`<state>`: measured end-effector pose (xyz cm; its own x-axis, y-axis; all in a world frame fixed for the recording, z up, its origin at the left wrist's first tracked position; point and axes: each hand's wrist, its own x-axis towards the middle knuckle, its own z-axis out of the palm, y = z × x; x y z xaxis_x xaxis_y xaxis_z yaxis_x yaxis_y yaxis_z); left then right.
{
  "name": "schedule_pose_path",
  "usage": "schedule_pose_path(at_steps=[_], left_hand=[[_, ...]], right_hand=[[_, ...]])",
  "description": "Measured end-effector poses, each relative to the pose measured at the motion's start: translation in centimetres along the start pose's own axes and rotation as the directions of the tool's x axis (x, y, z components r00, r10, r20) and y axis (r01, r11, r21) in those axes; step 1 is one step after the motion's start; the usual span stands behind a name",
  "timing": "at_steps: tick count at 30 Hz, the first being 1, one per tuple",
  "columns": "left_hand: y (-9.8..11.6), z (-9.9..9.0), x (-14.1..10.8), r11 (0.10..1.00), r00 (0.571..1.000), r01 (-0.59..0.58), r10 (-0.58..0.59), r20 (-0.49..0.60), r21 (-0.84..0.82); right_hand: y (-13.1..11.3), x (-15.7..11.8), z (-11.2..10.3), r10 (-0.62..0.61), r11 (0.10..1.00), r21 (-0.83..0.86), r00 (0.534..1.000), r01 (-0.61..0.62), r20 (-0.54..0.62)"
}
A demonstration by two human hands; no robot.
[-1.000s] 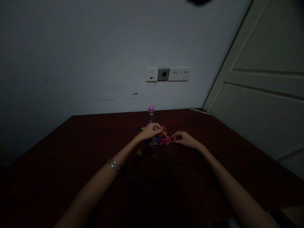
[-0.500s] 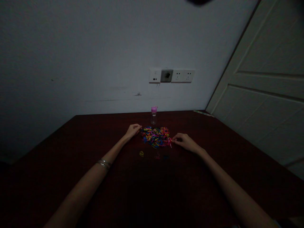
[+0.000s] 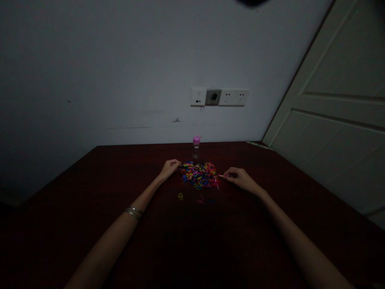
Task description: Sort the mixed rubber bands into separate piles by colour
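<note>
A pile of colourful bands lies toward the desk's back edge. The right hand pinches a pink band at its right; at its left, the left hand's grip is unclear.

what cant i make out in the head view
Head view, left hand: too small and dim to tell whether its fingertips grip anything.
Head view, pile of colorful bands: pieces overlap, hiding those underneath.
Head view, door: cut off by the picture's right edge.
</note>
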<state>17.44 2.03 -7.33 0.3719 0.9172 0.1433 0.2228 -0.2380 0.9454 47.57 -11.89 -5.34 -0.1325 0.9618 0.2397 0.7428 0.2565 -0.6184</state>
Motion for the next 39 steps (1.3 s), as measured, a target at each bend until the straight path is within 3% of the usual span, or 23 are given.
schedule_pose_path(at_steps=[3, 7, 11, 13, 15, 21, 30, 32, 39], left_hand=[[0.0, -0.1, -0.1, 1.000, 1.000, -0.013, 0.014, -0.024, 0.014], [1.4, 0.1, -0.5, 0.990, 0.993, -0.116, 0.118, -0.018, 0.075], [4.6, 1.5, -1.6, 0.970, 0.971, -0.189, 0.161, 0.179, 0.154], [5.9, 2.7, -2.3, 0.960, 0.932, -0.232, 0.174, 0.317, 0.155], [6.6, 4.0, -3.0, 0.957, 0.906, -0.257, 0.189, 0.380, 0.138], [6.5, 5.9, -4.1, 0.957, 0.884, -0.269, 0.202, 0.420, 0.105], [7.1, 5.0, -4.0, 0.967, 0.877, -0.224, 0.145, 0.458, 0.124], [7.3, 4.7, -4.0, 0.964, 0.848, -0.218, 0.110, 0.519, 0.152], [6.5, 4.5, -4.2, 0.945, 0.674, -0.253, 0.017, 0.738, 0.209]], right_hand=[[-0.5, -0.1, 0.0, -0.005, 1.000, 0.022, 1.000, 0.005, -0.007], [-1.9, -0.2, 0.0, -0.013, 0.996, 0.084, 0.999, 0.017, -0.049], [-3.6, -0.1, 0.5, -0.031, 0.989, 0.140, 0.998, 0.039, -0.058], [-4.3, -0.1, 0.9, -0.053, 0.985, 0.164, 0.997, 0.060, -0.052], [-4.9, -0.2, 1.4, -0.064, 0.980, 0.188, 0.997, 0.069, -0.036], [-6.1, -0.3, 2.2, -0.076, 0.976, 0.205, 0.997, 0.072, 0.011], [-5.1, -0.3, 1.8, -0.090, 0.980, 0.176, 0.996, 0.089, -0.006], [-4.5, -0.3, 1.3, -0.090, 0.982, 0.164, 0.996, 0.089, 0.000], [-2.9, -0.2, 0.5, -0.044, 0.988, 0.154, 0.997, 0.033, 0.068]])
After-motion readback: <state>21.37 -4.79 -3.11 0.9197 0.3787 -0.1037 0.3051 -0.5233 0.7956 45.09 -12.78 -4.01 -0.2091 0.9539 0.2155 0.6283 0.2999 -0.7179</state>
